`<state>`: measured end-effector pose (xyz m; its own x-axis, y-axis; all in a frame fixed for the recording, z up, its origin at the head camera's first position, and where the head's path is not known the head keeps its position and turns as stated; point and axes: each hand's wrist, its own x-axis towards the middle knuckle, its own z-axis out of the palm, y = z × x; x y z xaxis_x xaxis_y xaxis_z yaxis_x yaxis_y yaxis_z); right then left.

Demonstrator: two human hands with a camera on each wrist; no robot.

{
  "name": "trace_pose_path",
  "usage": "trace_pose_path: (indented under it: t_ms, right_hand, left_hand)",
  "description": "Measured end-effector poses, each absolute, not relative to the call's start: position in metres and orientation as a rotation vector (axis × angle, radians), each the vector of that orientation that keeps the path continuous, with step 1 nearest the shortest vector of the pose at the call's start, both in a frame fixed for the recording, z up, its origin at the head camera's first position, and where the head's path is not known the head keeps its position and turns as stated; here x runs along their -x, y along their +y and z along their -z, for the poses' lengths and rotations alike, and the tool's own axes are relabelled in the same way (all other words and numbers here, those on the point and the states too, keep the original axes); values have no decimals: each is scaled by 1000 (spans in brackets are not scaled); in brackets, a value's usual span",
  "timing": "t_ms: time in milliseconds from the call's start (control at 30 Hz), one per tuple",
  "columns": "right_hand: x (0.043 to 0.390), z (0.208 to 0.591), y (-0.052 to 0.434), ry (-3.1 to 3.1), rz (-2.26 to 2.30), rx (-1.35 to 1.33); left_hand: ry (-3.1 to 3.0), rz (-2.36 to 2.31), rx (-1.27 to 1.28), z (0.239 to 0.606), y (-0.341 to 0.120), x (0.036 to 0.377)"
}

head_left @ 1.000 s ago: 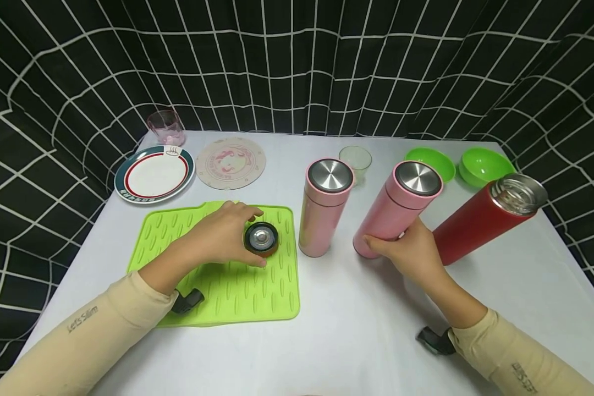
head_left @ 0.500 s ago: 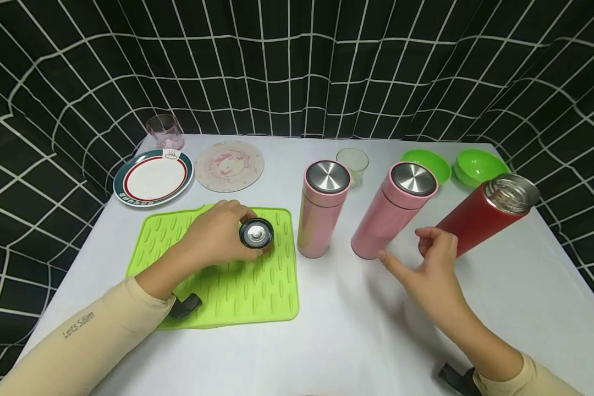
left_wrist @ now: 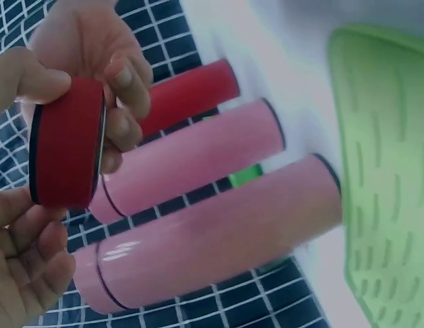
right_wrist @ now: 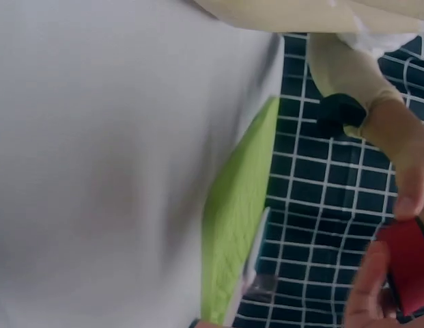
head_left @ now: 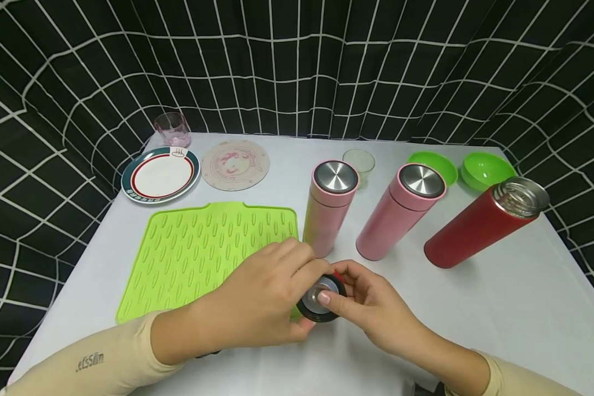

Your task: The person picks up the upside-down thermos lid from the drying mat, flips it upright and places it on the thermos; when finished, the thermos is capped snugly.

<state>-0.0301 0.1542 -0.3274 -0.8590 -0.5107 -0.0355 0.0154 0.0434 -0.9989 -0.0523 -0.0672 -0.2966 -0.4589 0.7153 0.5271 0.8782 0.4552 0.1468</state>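
Both hands hold a red bottle lid (head_left: 323, 298) with a black rim and a metal inner face, above the white table (head_left: 475, 308) near its front. My left hand (head_left: 272, 297) grips the lid (left_wrist: 65, 152) from the left; my right hand (head_left: 371, 308) pinches its other side, thumb on the metal face. The lid (right_wrist: 406, 263) shows as a red edge in the right wrist view. The open red bottle (head_left: 480, 223) stands lidless at the right. Two capped pink bottles (head_left: 326, 206) (head_left: 398, 209) stand just behind the hands.
A green ribbed mat (head_left: 203, 253) lies at the left. Behind it are a rimmed plate (head_left: 159, 174), a round coaster (head_left: 235, 163) and a pink glass (head_left: 171, 129). A clear cup (head_left: 358, 160) and two green bowls (head_left: 433, 165) (head_left: 487, 169) stand at the back right. Checked cloth surrounds the table.
My left hand lifted the lid off the green mat and carried it right and toward me. My right hand left the pink bottle and came in to hold the lid too.
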Motion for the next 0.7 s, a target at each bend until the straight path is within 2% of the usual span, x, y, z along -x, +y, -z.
trace_pose_path:
  t_ms: [133,200,267,400,500,600,700]
  right_hand:
    - [29,329,150,2012,1897,463]
    - [28,329,150,2144,1884,550]
    - [29,330,151,2340,1847,807]
    - [37,326,150,2788,1617,1650]
    - [45,321,146,2884,1440,2198]
    - [49,319,145,2865,1362,2464]
    - [52,319,148,2864,1390,2576]
  left_hand:
    - [-2343,596,1336,297,-63,50]
    - [-2456,692,1307,297,-64,50]
    - [-2605,885,1244,297,-67,50]
    - [-2750,1353,1102,299,-71,53]
    - [-2657,1628,1136,302,-69,56]
    - [-2534,1758,1204,306,-65,56]
    - [-2467,1735,1272,308,-60,56]
